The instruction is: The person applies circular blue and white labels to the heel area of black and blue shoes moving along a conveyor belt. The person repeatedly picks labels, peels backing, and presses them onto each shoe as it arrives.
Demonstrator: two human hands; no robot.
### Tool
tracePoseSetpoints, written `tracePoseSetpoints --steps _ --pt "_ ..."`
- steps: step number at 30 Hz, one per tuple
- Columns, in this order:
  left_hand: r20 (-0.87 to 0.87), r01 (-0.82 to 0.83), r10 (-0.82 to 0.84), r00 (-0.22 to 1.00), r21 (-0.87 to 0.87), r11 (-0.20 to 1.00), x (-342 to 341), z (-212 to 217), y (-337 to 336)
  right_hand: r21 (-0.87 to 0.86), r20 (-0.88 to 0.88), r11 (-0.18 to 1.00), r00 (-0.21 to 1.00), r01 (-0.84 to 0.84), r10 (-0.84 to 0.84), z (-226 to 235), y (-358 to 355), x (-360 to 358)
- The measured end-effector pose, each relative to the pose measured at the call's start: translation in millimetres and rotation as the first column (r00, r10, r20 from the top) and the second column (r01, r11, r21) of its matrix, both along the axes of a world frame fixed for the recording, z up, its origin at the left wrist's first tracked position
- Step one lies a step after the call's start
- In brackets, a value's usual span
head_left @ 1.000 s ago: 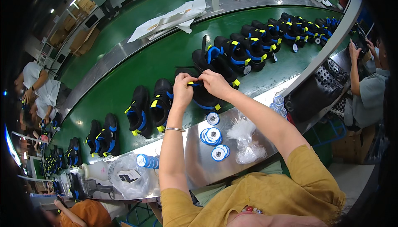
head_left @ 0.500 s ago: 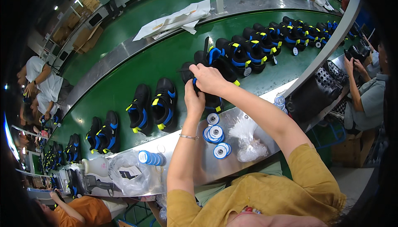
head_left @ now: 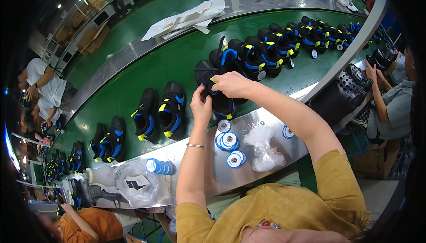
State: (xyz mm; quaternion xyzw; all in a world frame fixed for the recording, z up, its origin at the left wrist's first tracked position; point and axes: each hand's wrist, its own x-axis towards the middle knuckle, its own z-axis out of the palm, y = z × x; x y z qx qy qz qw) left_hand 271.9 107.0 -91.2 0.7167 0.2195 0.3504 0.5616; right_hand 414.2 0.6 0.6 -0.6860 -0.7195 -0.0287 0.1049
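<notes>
A black sneaker [head_left: 205, 71] with blue and yellow trim lies on the green belt in front of me, toe pointing away. My right hand [head_left: 231, 84] is closed at its instep, fingers pinching near the yellow-tipped strap. My left hand [head_left: 201, 105] grips the shoe's left side near the opening, thumb and fingers drawn together. Fingers partly hide the shoe's middle. Right beside it stands another black sneaker [head_left: 228, 56] with its strap sticking up and a blue lining showing. A pair of sneakers [head_left: 172, 110] sits on the belt to the left.
Blue-rimmed round discs [head_left: 227, 140], a clear plastic bag [head_left: 267, 154] and a stack of discs [head_left: 159, 166] lie on the metal ledge [head_left: 208, 176]. A row of sneakers [head_left: 306, 37] runs off right. White sheets [head_left: 186, 17] rest on the far rail. A slanted post [head_left: 355, 48] stands right; co-workers sit both sides.
The strap that stuck out to the left now lies across the shoe. My right hand has moved right and down, my left hand slightly left, and the shoe's toe shows more.
</notes>
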Motion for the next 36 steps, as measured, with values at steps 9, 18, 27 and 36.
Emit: tracePoseSetpoints --steps 9,18,27,36 --pt "-0.202 -0.025 0.064 0.977 0.194 0.981 0 -5 -26 0.328 0.122 0.945 0.99 0.022 -0.065 -28 -17 -24" --pt "-0.155 -0.037 0.053 0.986 0.105 0.994 5 -26 -4 0.316 -0.117 0.898 0.952 0.307 -0.284 15 -45 -21" --pt "-0.278 -0.068 0.234 0.932 0.499 0.864 -10 29 -21 0.282 -0.251 0.925 0.95 0.255 -0.186 -4 -8 4" --pt "-0.132 -0.201 0.302 0.944 0.495 0.846 -12 20 -25 0.134 -0.048 0.988 0.996 0.076 -0.07 4 -11 -22"
